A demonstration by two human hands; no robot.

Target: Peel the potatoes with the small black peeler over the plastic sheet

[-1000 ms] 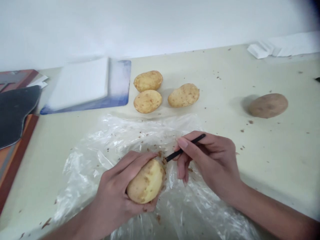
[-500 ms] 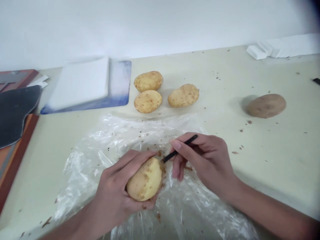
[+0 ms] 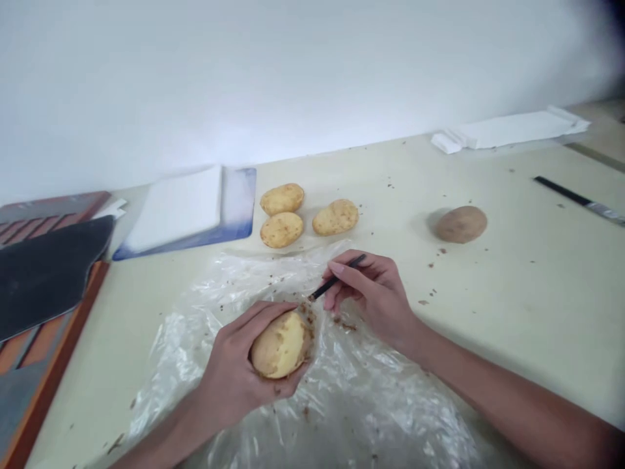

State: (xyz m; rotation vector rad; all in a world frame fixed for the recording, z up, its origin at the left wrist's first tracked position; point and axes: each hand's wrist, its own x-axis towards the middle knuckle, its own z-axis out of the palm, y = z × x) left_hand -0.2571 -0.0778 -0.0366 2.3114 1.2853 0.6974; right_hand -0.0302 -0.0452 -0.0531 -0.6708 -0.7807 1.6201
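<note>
My left hand [image 3: 233, 357] is wrapped round a potato [image 3: 282, 346] from the left. Part of its brown skin is scraped off, baring pale yellow flesh, with brown bits along the right edge. My right hand [image 3: 379, 292] pinches a slim black tool [image 3: 336, 279] like a pen. Its tip points down-left, just above and to the right of the potato, apart from it. What kind of tip it has is too small to make out. Both hands are above a crumpled clear plastic sheet [image 3: 342, 391] strewn with brown scrapings.
Beyond the sheet lie three light potatoes [image 3: 282, 230]; a browner potato [image 3: 461, 225] is farther right. A black-handled tool [image 3: 566, 190] and folded white paper [image 3: 517, 130] lie at right. At left are a white pad [image 3: 180, 208] on a blue-edged board and a brown wooden frame [image 3: 63, 365].
The camera view has shifted, so the tabletop things appear lower and more to the left. The black tool's tip has moved off the potato's edge, up and away. Both hands keep their holds.
</note>
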